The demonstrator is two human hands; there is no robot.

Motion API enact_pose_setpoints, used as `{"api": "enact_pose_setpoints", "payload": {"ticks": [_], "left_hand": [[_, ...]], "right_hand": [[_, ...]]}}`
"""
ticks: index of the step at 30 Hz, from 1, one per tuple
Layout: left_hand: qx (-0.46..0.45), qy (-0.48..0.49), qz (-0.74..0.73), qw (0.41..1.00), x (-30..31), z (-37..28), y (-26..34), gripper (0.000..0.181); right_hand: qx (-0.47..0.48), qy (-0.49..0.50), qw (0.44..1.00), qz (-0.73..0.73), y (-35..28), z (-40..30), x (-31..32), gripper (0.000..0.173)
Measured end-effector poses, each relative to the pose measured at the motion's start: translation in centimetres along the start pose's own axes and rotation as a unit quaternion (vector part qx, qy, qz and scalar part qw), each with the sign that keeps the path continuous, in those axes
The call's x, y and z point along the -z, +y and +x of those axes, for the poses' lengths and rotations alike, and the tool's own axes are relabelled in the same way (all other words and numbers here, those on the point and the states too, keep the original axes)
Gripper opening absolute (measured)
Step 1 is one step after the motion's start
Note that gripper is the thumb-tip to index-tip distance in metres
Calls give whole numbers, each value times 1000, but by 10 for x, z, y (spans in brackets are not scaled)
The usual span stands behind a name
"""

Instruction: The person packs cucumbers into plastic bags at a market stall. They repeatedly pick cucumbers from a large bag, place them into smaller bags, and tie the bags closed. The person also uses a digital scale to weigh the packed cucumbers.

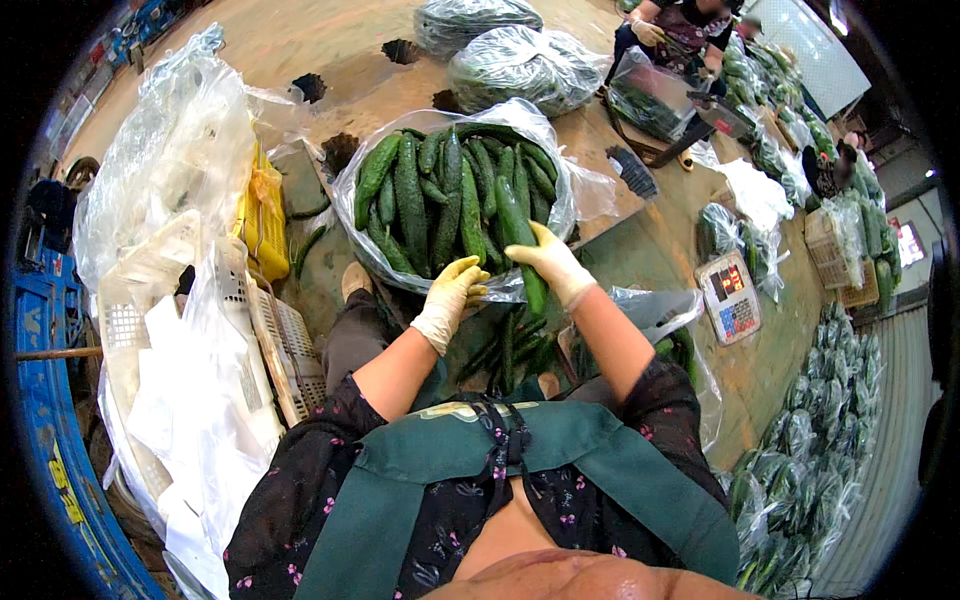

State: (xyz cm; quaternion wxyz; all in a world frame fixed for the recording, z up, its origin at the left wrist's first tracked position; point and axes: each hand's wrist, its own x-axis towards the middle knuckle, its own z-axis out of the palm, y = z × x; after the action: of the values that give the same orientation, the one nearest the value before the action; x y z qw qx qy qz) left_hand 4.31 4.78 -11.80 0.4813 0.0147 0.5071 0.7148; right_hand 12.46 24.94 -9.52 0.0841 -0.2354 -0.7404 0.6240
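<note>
A clear plastic bag (pixel 346 191) stands in front of me with its mouth spread wide, full of dark green cucumbers (pixel 411 202). My right hand (pixel 553 260), in a pale rubber glove, grips a long smooth cucumber (pixel 513 214) at the bag's near right side. That cucumber lies slanted over the others, and its lower end sticks out past the bag's near edge. My left hand (pixel 452 296), also gloved, hovers at the near rim with fingers slightly bent and nothing in it. Whether its fingertips touch the cucumbers is unclear. More cucumbers (pixel 510 349) lie below, between my legs.
To the left are white plastic crates (pixel 146 315), a yellow basket (pixel 262 217) and plastic sheeting (pixel 169 150). A digital scale display (pixel 729 298) stands at right. Tied bags (pixel 525 71) sit beyond. A co-worker (pixel 679 41) works at upper right. Many bagged cucumbers (pixel 802 442) line the right.
</note>
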Motion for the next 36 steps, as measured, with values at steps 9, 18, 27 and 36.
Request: {"api": "enact_pose_setpoints", "payload": {"ticks": [9, 18, 27, 36], "left_hand": [[-12, -45, 13, 999, 1, -13, 15, 46], [15, -32, 19, 999, 11, -18, 13, 44], [6, -42, 13, 999, 8, -2, 4, 42], [54, -54, -99, 992, 3, -4, 14, 53]], "right_hand": [[108, 42, 993, -30, 33, 141, -38, 59], [78, 55, 752, -652, 22, 106, -45, 102], [192, 63, 809, -552, 21, 138, -20, 49], [267, 125, 900, -321, -59, -26, -14, 45]]}}
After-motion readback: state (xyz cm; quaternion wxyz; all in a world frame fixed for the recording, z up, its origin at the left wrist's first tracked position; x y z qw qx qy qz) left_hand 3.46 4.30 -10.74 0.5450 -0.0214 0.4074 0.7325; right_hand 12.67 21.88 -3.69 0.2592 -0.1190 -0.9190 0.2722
